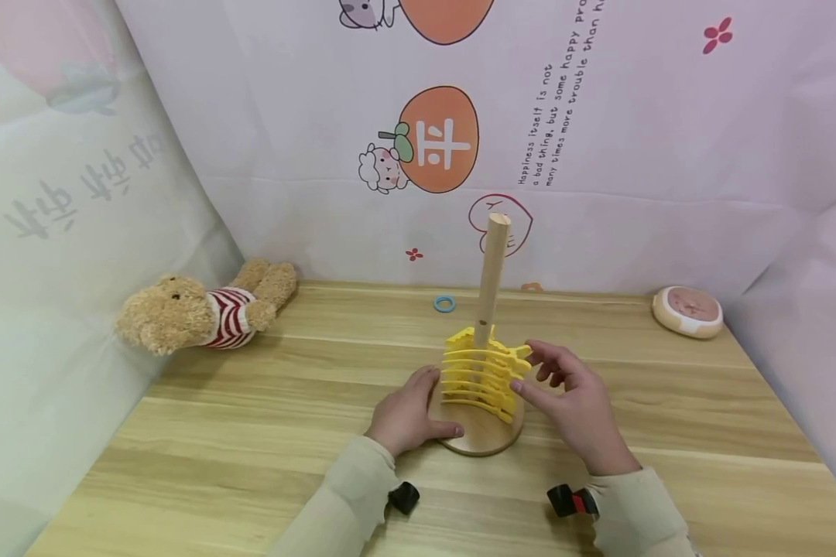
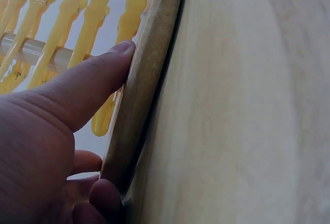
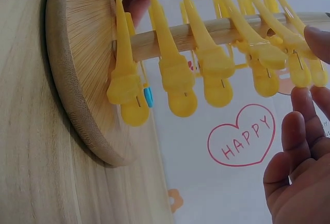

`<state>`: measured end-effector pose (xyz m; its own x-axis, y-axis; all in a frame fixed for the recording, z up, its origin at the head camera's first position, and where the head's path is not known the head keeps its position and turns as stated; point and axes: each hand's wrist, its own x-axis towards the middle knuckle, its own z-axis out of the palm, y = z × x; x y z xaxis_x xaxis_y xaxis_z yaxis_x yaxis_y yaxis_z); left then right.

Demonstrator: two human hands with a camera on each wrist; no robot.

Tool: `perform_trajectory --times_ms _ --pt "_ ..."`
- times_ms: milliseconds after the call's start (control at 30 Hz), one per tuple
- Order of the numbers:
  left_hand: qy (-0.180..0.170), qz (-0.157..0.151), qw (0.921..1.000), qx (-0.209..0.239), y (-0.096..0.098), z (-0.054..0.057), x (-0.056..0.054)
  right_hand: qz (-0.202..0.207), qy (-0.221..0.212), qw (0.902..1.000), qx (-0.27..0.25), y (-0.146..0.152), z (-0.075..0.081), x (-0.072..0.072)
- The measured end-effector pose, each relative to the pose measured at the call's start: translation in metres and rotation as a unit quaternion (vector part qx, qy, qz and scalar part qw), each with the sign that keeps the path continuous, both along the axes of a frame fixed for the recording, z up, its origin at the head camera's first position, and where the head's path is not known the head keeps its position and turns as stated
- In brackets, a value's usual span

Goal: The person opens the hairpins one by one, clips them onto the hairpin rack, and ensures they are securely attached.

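A wooden stand with a round base (image 1: 479,435) and an upright post (image 1: 492,282) stands on the table. Several yellow plastic clips (image 1: 477,377) are stacked up the post, their jaws around it and rounded handle ends toward the right. My left hand (image 1: 406,410) grips the base's left edge, thumb (image 2: 98,77) over its top and the other fingers curled at the rim. On the other side, my right hand (image 1: 574,402) has its thumb and bent fingers (image 3: 304,108) around the handle end of the uppermost clip (image 3: 318,74).
A teddy bear (image 1: 205,312) in a striped shirt lies at the back left. Behind the stand is a small blue ring (image 1: 444,304). A round white-and-pink device (image 1: 688,312) sits at the back right. Printed cloth (image 1: 599,232) rises along the table's back edge.
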<state>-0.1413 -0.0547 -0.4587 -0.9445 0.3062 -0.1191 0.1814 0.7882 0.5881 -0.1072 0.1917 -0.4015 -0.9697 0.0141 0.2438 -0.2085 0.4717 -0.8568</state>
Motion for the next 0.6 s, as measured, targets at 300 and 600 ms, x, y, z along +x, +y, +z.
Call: perform_trajectory --times_ms 300,600 --pt "0.003 0.003 1.0000 -0.002 -0.0007 -0.0001 0.0010 0.014 0.032 0.9993 -0.011 0.0009 -0.0033 -0.0019" --pt "0.004 0.003 1.0000 -0.003 -0.0005 0.0008 0.0006 0.008 0.066 0.9977 -0.013 0.0017 -0.0046 -0.0027"
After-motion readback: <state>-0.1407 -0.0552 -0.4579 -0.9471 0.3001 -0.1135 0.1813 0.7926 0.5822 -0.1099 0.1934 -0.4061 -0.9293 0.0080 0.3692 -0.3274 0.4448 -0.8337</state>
